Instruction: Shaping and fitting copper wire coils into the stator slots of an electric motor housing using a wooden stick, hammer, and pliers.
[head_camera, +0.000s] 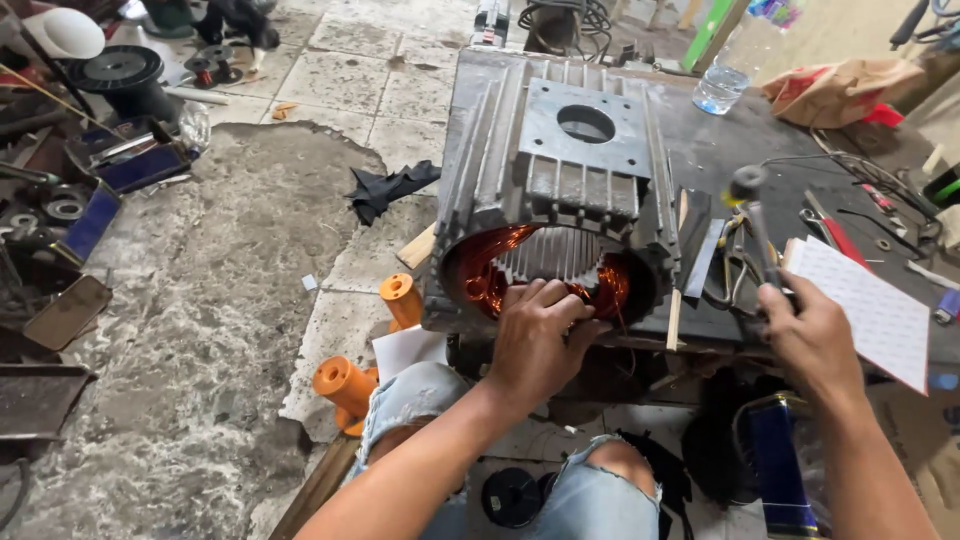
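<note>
Workbench (720, 150); left hand's fingertips (540, 295) inside motor housing (560, 190).

Daylight was even and soft, shadows faint. Copper windings (500, 262) glinted slightly. Focus was sharp at centre; wide-angle lens bent the edges, and the right hand (815, 335) showed slight blur.

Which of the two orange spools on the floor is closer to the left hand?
The upper orange spool, standing beside the motor housing, just left of the left hand. The other spool lies lower, by the knee, farther from that hand.
</note>
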